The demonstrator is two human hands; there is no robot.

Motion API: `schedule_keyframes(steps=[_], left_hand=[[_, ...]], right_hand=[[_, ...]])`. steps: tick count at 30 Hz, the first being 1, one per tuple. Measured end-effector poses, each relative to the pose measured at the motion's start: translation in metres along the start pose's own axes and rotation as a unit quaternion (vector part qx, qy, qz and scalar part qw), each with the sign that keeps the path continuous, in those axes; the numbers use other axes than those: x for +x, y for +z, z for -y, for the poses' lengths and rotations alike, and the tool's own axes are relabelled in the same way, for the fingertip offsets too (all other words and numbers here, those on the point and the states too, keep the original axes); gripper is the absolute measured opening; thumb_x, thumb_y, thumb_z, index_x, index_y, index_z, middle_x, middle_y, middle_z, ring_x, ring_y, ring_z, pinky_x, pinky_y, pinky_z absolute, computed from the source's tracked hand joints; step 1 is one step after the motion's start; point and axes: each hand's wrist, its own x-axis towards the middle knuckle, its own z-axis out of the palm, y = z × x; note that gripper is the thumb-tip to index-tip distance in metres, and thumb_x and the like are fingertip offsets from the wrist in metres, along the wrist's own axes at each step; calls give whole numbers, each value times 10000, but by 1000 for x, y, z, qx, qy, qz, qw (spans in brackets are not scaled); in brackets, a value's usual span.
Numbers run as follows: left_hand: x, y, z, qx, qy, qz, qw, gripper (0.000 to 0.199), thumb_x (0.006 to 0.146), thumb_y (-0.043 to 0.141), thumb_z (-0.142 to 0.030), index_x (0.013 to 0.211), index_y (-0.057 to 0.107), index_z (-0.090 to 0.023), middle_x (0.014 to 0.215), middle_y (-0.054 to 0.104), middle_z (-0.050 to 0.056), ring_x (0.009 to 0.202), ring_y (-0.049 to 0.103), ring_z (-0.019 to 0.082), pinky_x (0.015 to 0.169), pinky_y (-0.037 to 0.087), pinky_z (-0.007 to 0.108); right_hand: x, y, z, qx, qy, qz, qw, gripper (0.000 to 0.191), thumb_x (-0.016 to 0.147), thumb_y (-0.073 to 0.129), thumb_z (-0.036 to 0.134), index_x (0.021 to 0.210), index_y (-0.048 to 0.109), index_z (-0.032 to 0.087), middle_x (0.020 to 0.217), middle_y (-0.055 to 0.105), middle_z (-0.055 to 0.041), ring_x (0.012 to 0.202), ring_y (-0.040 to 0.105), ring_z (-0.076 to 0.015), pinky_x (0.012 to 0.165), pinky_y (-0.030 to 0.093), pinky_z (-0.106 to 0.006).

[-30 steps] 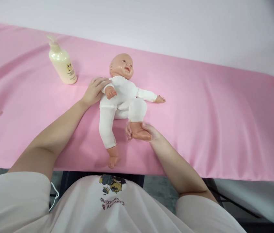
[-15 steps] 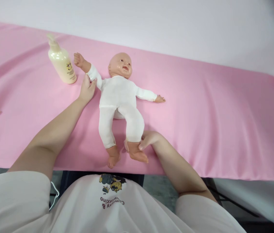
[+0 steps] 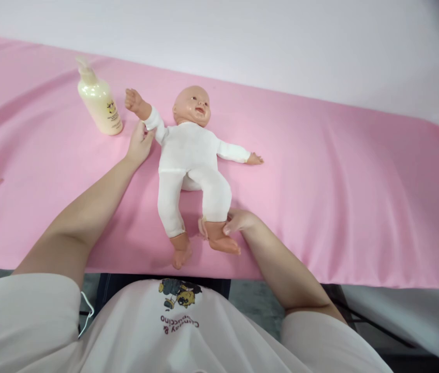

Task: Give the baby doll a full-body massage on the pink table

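A bald baby doll (image 3: 188, 147) in a white cloth suit lies on its back on the pink cloth, head away from me. My left hand (image 3: 141, 142) is closed on the doll's raised arm (image 3: 155, 123), its fingers partly behind the white sleeve. At the doll's lower leg, my right hand (image 3: 238, 220) grips around the ankle above the bare foot (image 3: 221, 239); some fingertips show on the ankle's other side. The doll's other arm stretches out to the right, and its other foot rests near the front edge.
A pump bottle of pale yellow liquid (image 3: 103, 106) stands left of the doll's raised fist. The pink cloth (image 3: 320, 197) covers the table, with folds at the right. Behind it is a white surface (image 3: 262, 46).
The doll's raised fist has shifted slightly right, away from the bottle. The foot in my right hand has risen slightly and turned a little to the right.
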Motion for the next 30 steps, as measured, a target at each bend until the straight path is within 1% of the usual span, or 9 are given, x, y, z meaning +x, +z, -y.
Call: schedule_keyframes(steps=[3, 5, 8, 10, 12, 17, 21, 24, 30], left_hand=[[0, -1, -2, 9, 14, 15, 1000, 698, 970, 395, -825, 1319, 594, -255, 1254, 687, 150, 1175, 679, 283, 1065, 562, 517], [0, -2, -3, 10, 27, 20, 999, 694, 971, 411, -816, 1322, 603, -248, 1309, 678, 169, 1229, 664, 294, 1098, 545, 519], [1, -3, -5, 21, 46, 30, 998, 696, 989, 402, -788, 1369, 591, -237, 1357, 668, 190, 1286, 646, 304, 1126, 527, 522], [1, -3, -9, 40, 62, 41, 996, 696, 1010, 375, -760, 1440, 555, -242, 1400, 652, 191, 1341, 620, 303, 1153, 506, 519], [0, -4, -15, 60, 83, 54, 993, 694, 1027, 354, -732, 1500, 518, -251, 1440, 633, 187, 1399, 581, 304, 1193, 470, 519], [-5, -4, -35, 98, 135, 102, 981, 637, 1047, 361, -665, 1473, 581, -246, 1366, 654, 186, 1336, 592, 336, 1186, 436, 573], [-8, -2, -45, 126, 153, 135, 971, 528, 1042, 454, -564, 1456, 622, -285, 1364, 631, 162, 1293, 573, 338, 1151, 427, 584], [-9, -2, -49, 130, 156, 147, 968, 476, 1031, 501, -491, 1442, 642, -297, 1374, 617, 163, 1299, 547, 343, 1142, 415, 595], [-9, -3, -50, 143, 166, 148, 964, 451, 1029, 509, -419, 1443, 642, -298, 1389, 617, 163, 1324, 535, 339, 1142, 409, 591]], right_hand=[[1, 1, 0, 24, -55, 13, 998, 552, 765, 831, 629, 965, 737, 123, 918, 702, -88, 872, 682, -219, 821, 545, -344], [2, 2, 0, 39, -88, -10, 995, 521, 788, 802, 618, 951, 727, 128, 903, 687, -77, 862, 668, -214, 820, 539, -343], [6, 0, -1, 53, -140, -62, 987, 485, 842, 752, 612, 960, 711, 143, 895, 669, -62, 867, 652, -208, 897, 544, -373], [8, -3, -1, 60, -173, -73, 980, 499, 890, 697, 650, 947, 699, 153, 871, 645, -51, 854, 643, -203, 943, 551, -396], [11, -5, 1, 70, -188, -86, 976, 534, 906, 660, 695, 899, 683, 162, 830, 619, -41, 813, 626, -200, 937, 564, -412], [12, -6, 7, 111, -144, -193, 964, 572, 851, 671, 741, 754, 629, 178, 732, 580, -31, 702, 589, -201, 782, 596, -414], [11, -4, 8, 109, -82, -260, 956, 536, 831, 695, 695, 767, 645, 165, 751, 603, -44, 701, 625, -199, 710, 607, -369], [11, -3, 8, 105, -59, -282, 952, 530, 820, 702, 686, 781, 647, 160, 751, 613, -52, 693, 634, -196, 671, 611, -353], [13, 1, 10, 97, -65, -288, 951, 545, 807, 724, 697, 773, 656, 157, 743, 615, -44, 690, 646, -192, 672, 614, -338]])
